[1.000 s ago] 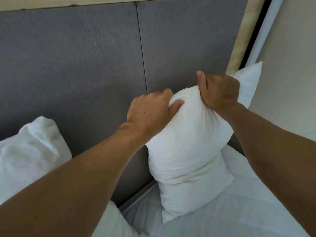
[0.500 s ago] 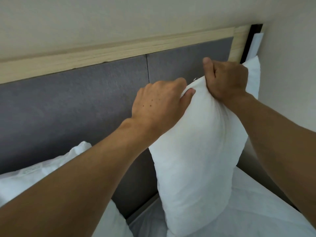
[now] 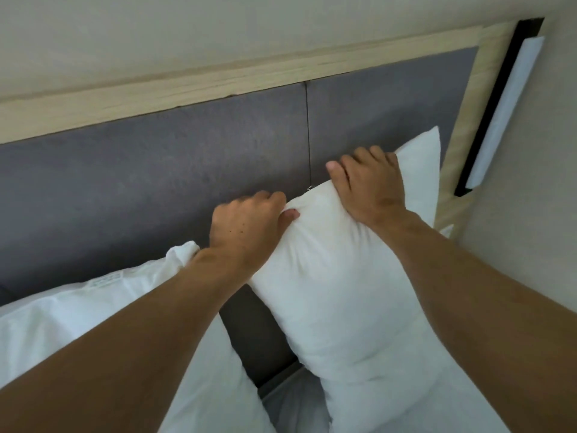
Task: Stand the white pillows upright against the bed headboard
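At centre right of the frame a white pillow (image 3: pixel 340 295) stands upright against the grey padded headboard (image 3: pixel 156 189). The left hand (image 3: pixel 246 228) pinches its top left corner, fingers curled shut; the right hand (image 3: pixel 371 185) grips its top edge, fingers wrapped over. A second pillow (image 3: pixel 93 310) leans at lower left.

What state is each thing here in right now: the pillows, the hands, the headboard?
Plump white pillow on the right: upright against the headboard, gripped at its top edge.
White pillow on the left: leaning near the headboard, not held.
Left hand: shut on the right pillow.
Right hand: shut on it too.
Grey padded headboard: fixed, partly covered.
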